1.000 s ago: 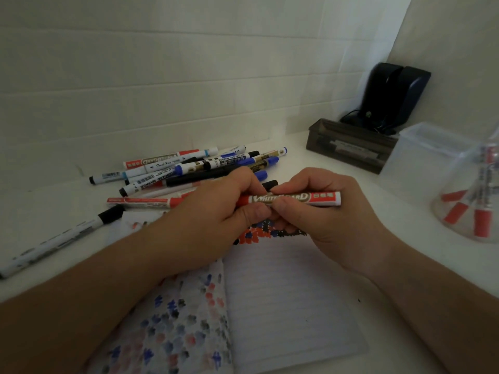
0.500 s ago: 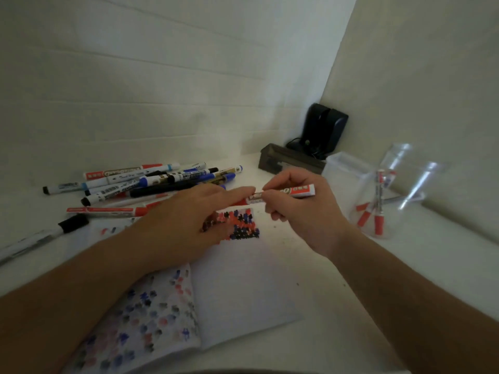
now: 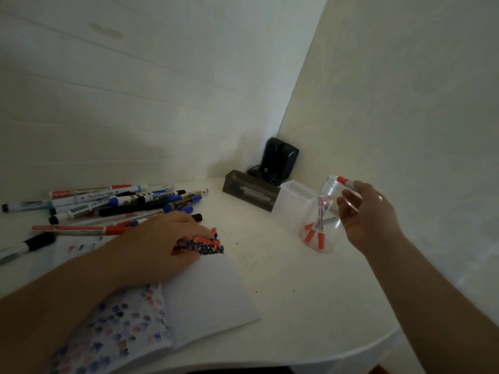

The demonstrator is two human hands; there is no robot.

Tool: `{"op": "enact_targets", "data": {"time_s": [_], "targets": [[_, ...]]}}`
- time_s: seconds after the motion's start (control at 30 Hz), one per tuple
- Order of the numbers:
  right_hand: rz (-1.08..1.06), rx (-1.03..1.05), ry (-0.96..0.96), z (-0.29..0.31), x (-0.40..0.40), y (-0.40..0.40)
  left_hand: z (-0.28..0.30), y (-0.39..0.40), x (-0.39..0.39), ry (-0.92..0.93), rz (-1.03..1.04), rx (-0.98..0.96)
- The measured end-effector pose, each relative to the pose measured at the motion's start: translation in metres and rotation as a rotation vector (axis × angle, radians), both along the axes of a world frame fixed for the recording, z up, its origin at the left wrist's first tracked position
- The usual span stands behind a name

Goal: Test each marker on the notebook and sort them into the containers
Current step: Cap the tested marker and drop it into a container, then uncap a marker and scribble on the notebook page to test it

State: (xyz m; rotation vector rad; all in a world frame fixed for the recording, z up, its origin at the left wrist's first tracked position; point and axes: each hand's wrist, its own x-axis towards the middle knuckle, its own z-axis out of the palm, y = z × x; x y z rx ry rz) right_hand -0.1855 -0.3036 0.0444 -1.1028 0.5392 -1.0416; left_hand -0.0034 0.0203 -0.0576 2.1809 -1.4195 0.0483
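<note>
My right hand (image 3: 370, 217) hovers beside the rim of a clear plastic cup (image 3: 332, 188) and pinches a red-ended whiteboard marker (image 3: 344, 181) at its fingertips; only the marker's red end shows, over the cup's mouth. Several red markers (image 3: 320, 238) stand inside the cup. My left hand (image 3: 162, 244) rests on the open notebook (image 3: 210, 292), its fingers on a patch of red, blue and black test scribbles (image 3: 208, 245). A pile of red, blue and black markers (image 3: 121, 203) lies behind the left hand.
A translucent square container (image 3: 291, 209) stands just left of the cup. Behind it are a dark tray (image 3: 248, 190) and a black device (image 3: 280, 157) in the wall corner. A black marker (image 3: 27, 245) lies at far left. The table's rounded edge (image 3: 378, 341) runs lower right.
My right hand carried the red marker away from the notebook rightward to the cup's mouth. The left hand let go of the marker and settled on the notebook.
</note>
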Motion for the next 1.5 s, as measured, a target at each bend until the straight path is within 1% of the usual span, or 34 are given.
{"op": "enact_targets", "data": {"time_s": [0.13, 0.27, 0.33, 0.4, 0.47, 0.6, 0.67, 0.7, 0.73, 0.8, 0.87, 0.93, 1.07, 1.13, 1.2, 1.23, 1.27, 1.3, 1.33, 1.4, 1.43, 1.47, 1.5], "targets": [[-0.034, -0.06, -0.085, 0.003, 0.007, -0.001, -0.002, 0.0, 0.002, 0.001, 0.009, -0.021], [-0.098, -0.149, -0.014, 0.004, 0.012, 0.008, -0.002, -0.001, 0.002, 0.03, 0.015, -0.007], [-0.151, -0.259, 0.023, 0.002, 0.012, 0.017, 0.0, -0.001, 0.001, 0.039, 0.017, 0.009], [-0.162, -0.419, 0.129, -0.004, 0.012, 0.032, 0.001, -0.003, -0.001, 0.035, 0.032, 0.039], [-0.064, -0.593, 0.297, -0.017, 0.018, 0.054, 0.002, -0.004, -0.002, 0.033, 0.065, 0.066], [0.452, -0.943, 0.597, -0.054, 0.049, 0.111, 0.006, -0.007, -0.002, 0.036, 0.128, 0.066], [0.609, -1.194, 0.73, -0.068, 0.074, 0.132, 0.005, -0.007, 0.001, 0.023, 0.148, 0.015], [0.633, -1.299, 0.743, -0.072, 0.088, 0.139, 0.004, -0.006, 0.005, 0.008, 0.167, -0.016], [0.626, -1.362, 0.731, -0.075, 0.102, 0.142, 0.003, -0.005, 0.01, -0.003, 0.198, -0.038], [0.571, -1.417, 0.723, -0.079, 0.127, 0.141, 0.001, 0.0, 0.022, 0.006, 0.291, -0.051], [0.525, -1.504, 0.805, -0.082, 0.148, 0.134, 0.0, 0.005, 0.031, 0.041, 0.398, -0.067], [0.552, -1.517, 0.872, -0.087, 0.16, 0.127, 0.0, 0.007, 0.037, 0.069, 0.461, -0.122], [0.622, -1.508, 0.851, -0.093, 0.165, 0.117, 0.0, 0.008, 0.037, 0.079, 0.511, -0.237], [0.613, -1.619, 0.87, -0.091, 0.163, 0.113, 0.001, 0.007, 0.035, 0.065, 0.524, -0.282], [0.551, -1.698, 0.84, -0.086, 0.157, 0.106, 0.003, 0.005, 0.032, 0.066, 0.526, -0.34], [0.518, -1.679, 0.79, -0.083, 0.153, 0.103, 0.004, 0.005, 0.03, 0.072, 0.523, -0.376], [0.503, -1.596, 0.723, -0.081, 0.148, 0.1, 0.006, 0.004, 0.027, 0.08, 0.516, -0.403], [0.523, -1.438, 0.643, -0.079, 0.143, 0.101, 0.006, 0.004, 0.024, 0.081, 0.501, -0.418], [0.583, -1.219, 0.565, -0.079, 0.139, 0.105, 0.006, 0.003, 0.022, 0.076, 0.472, -0.411], [0.818, -0.695, 0.407, -0.079, 0.133, 0.121, 0.006, 0.0, 0.016, 0.055, 0.382, -0.342], [0.922, -0.483, 0.33, -0.082, 0.133, 0.129, 0.006, -0.001, 0.013, 0.036, 0.32, -0.281], [0.994, -0.333, 0.261, -0.086, 0.133, 0.135, 0.005, -0.002, 0.012, 0.01, 0.259, -0.215], [1.039, -0.24, 0.209, -0.09, 0.133, 0.139, 0.004, -0.004, 0.011, -0.017, 0.211, -0.158]]}}
